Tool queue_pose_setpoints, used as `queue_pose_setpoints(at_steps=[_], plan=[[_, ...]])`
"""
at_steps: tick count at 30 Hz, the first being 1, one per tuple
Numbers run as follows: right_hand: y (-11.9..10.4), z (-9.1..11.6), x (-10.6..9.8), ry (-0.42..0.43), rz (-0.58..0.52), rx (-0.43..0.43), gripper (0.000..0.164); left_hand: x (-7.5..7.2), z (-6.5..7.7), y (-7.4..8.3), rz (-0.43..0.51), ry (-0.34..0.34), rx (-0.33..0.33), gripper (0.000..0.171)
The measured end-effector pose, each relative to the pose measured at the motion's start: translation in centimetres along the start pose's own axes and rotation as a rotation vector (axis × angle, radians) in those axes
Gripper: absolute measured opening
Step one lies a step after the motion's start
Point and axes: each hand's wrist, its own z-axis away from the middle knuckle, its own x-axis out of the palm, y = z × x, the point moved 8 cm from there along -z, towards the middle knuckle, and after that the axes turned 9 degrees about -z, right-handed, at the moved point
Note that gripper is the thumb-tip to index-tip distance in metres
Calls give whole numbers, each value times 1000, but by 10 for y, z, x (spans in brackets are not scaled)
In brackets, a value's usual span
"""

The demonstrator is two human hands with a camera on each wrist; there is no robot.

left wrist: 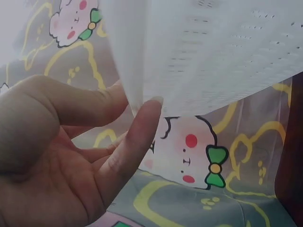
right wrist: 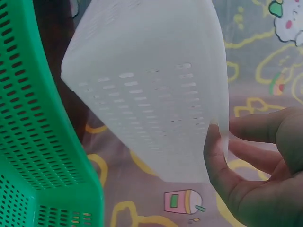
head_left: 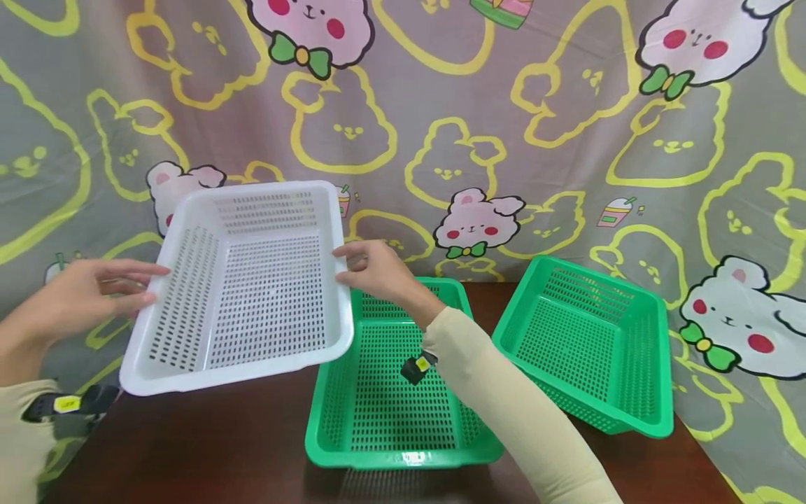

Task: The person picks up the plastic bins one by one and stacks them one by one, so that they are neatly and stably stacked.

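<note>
A white perforated plastic basket (head_left: 271, 294) is held up above the table, its inside tilted toward the head camera. My left hand (head_left: 88, 297) pinches its left rim between thumb and fingers, as the left wrist view shows at the basket's white wall (left wrist: 189, 56). On the opposite rim, my right hand (head_left: 378, 273) pinches with thumb and fingertips; in the right wrist view the right hand (right wrist: 260, 165) grips the rim's edge. Below the right forearm sits a green basket (head_left: 403, 458), partly covered by the white one and the sleeve.
A second green basket (head_left: 582, 336) stands at the right, turned at an angle on the dark brown table (head_left: 208, 448). Behind everything hangs a grey curtain (head_left: 403, 182) printed with yellow outlines and white bears. Straps with small devices circle both wrists.
</note>
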Motion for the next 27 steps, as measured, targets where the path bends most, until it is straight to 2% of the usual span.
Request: queue_pose_setpoints(at_steps=[7, 16, 21, 27], plan=[[-6, 10, -16, 8, -57, -22, 45, 0, 1, 18, 16, -21, -18, 54], [-6, 23, -42, 56, -43, -20, 39, 7, -2, 46, 33, -74, 16, 57], [-5, 33, -55, 53, -60, -17, 39, 13, -2, 58, 66, -109, 33, 58], [0, 43, -72, 56, -47, -5, 38, 19, -3, 75, 113, -92, 73, 60]])
